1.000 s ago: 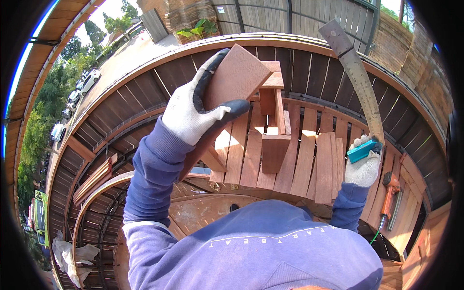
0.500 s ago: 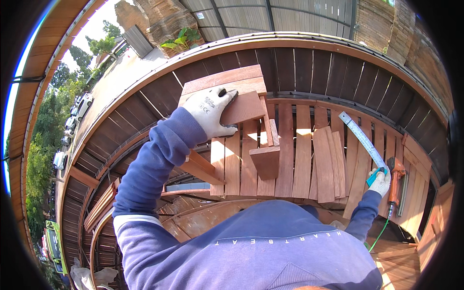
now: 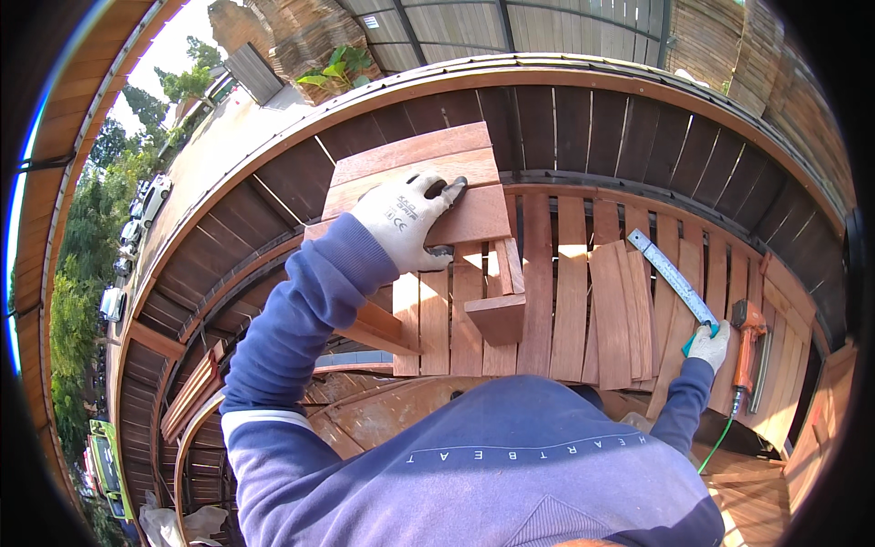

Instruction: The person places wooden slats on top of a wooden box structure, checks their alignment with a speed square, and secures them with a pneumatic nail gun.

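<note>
My left hand (image 3: 401, 216), in a whitish work glove, lies over a short reddish wooden board (image 3: 478, 217). Its fingers rest on the top face and the thumb comes down at the near edge, gripping it. This board sits alongside other boards (image 3: 419, 157) on top of a small wooden frame, whose end block (image 3: 498, 317) juts toward me. Over at the right, my gloved right hand (image 3: 709, 345) is closed on the teal handle of a try square (image 3: 670, 276). The square's metal blade points away and to the left, above the slats.
An orange power tool (image 3: 749, 333) with a green hose (image 3: 717, 447) lies just right of my right hand. Loose thin boards (image 3: 615, 310) are stacked on the slatted wooden surface (image 3: 540, 292). A curved dark slatted railing (image 3: 565, 128) runs along the far side.
The board under my left hand has shifted and straightened, now lying along the boards behind it. My right hand has moved slightly left with the try square, away from the power tool.
</note>
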`<state>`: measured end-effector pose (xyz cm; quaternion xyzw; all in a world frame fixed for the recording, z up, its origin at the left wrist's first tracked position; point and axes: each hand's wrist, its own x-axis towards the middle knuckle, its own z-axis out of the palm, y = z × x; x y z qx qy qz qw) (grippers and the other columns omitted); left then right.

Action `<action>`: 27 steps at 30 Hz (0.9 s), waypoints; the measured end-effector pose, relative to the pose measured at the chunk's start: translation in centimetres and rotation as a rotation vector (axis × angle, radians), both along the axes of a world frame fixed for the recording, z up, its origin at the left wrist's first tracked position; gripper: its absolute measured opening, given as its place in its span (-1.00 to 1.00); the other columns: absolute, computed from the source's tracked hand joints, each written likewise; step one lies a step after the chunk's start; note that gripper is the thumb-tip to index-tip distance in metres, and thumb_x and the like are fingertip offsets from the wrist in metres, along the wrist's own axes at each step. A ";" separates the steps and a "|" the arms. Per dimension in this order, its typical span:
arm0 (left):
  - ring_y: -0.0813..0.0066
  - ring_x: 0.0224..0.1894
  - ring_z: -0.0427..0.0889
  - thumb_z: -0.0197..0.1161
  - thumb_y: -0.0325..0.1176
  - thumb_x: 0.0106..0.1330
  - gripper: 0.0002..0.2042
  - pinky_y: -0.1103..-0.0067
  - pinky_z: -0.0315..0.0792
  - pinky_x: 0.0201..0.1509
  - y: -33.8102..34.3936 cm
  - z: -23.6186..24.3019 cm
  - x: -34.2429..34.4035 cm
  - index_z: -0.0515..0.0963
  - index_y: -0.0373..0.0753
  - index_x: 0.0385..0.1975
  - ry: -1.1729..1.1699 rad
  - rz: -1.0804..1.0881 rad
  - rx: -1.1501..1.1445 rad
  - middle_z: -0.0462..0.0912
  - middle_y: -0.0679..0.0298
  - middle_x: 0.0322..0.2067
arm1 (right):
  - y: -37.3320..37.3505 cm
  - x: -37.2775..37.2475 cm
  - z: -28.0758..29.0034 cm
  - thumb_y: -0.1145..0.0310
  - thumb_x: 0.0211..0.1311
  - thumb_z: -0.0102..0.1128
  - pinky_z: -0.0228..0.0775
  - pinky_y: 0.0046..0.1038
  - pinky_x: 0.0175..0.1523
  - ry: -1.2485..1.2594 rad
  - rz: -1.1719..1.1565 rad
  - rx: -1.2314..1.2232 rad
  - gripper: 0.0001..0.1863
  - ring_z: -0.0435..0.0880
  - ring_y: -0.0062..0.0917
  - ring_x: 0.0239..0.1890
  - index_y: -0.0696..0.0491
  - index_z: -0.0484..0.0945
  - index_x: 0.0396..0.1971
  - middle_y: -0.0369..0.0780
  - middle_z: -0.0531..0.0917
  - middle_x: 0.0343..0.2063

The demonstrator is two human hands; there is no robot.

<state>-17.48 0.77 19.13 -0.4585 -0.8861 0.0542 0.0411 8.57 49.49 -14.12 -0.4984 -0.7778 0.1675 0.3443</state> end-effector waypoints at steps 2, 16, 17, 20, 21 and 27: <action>0.04 0.07 0.54 0.42 -0.12 -0.01 -0.24 0.33 0.45 0.17 -0.1 -0.2 0.1 0.39 -0.21 0.26 0.030 -0.026 -0.002 0.48 -0.02 0.08 | 0.3 -0.2 0.2 0.34 0.14 0.23 0.41 -0.28 0.16 -0.145 0.008 0.055 -0.41 0.61 -0.11 0.04 0.23 0.40 0.19 0.10 0.58 0.02; 0.22 0.04 0.61 0.46 -0.34 0.09 -0.39 0.44 0.49 0.14 -8.0 2.2 4.0 0.46 -0.18 0.21 0.060 0.230 0.689 0.55 0.07 0.05 | -2.3 -1.4 6.3 0.18 0.11 0.33 0.43 -0.20 0.10 -0.437 -0.008 0.167 -0.34 0.59 -0.08 0.01 0.15 0.42 0.19 0.06 0.58 0.00; 0.31 0.00 0.62 0.42 -0.42 0.13 -0.46 0.49 0.50 0.11 -10.0 1.5 3.7 0.48 -0.25 0.17 0.039 0.307 0.896 0.58 0.10 0.01 | -1.3 -1.1 5.2 0.26 0.14 0.32 0.45 -0.24 0.08 -0.285 0.048 0.143 -0.40 0.60 -0.13 0.01 0.14 0.43 0.19 0.04 0.58 -0.01; 0.52 -0.15 0.65 0.25 -0.45 0.35 -0.69 0.61 0.54 -0.04 -15.0 -1.3 4.0 0.53 -0.36 0.07 -0.129 0.551 1.659 0.66 0.18 -0.16 | -5.6 -5.4 7.5 0.56 0.20 0.15 0.47 -0.41 0.04 0.130 0.322 -0.077 -0.53 0.63 -0.40 -0.07 0.14 0.47 0.17 -0.13 0.61 -0.04; 0.55 -0.21 0.65 0.23 -0.33 0.38 -0.67 0.61 0.54 -0.07 -17.0 -2.6 3.8 0.54 -0.35 0.06 -0.128 0.619 1.664 0.66 0.21 -0.21 | -7.1 -6.9 8.1 0.59 0.20 0.11 0.47 -0.43 0.03 0.288 0.481 -0.079 -0.53 0.62 -0.45 -0.09 0.14 0.47 0.16 -0.16 0.61 -0.04; 0.57 -0.34 0.64 0.10 -0.07 0.45 -0.56 0.60 0.54 -0.17 -18.3 -9.0 2.7 0.52 -0.33 0.09 -0.592 0.729 1.650 0.68 0.20 -0.20 | -20.4 -14.4 18.9 0.49 0.23 0.08 0.47 -0.44 0.06 0.647 1.207 -0.596 -0.58 0.64 -0.52 -0.09 0.19 0.50 0.12 -0.16 0.66 -0.05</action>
